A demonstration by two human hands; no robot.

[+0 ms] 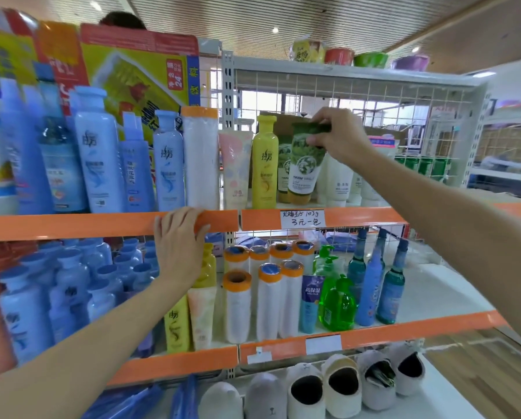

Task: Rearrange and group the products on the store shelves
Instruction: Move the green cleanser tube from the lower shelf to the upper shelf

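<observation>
My right hand (339,136) pinches the crimped top of a green tube (305,170) that stands cap-down on the upper right shelf, in front of another green tube (283,167). A yellow bottle (264,163) and a pink tube (235,167) stand just to its left, white tubes (340,179) to its right. My left hand (180,241) rests on the orange shelf edge (71,226) of the left bay, fingers spread and curled over it, holding no product. Blue bottles (97,152) and a white roll with an orange cap (200,158) fill that left shelf.
The lower shelf holds several white rolls with orange ends (238,303), green pump bottles (336,300), blue-green bottles (390,288), a yellow bottle (177,325) and blue bottles (26,313). Slippers (342,385) lie on the bottom shelf. A wire grid (359,89) backs the right bay.
</observation>
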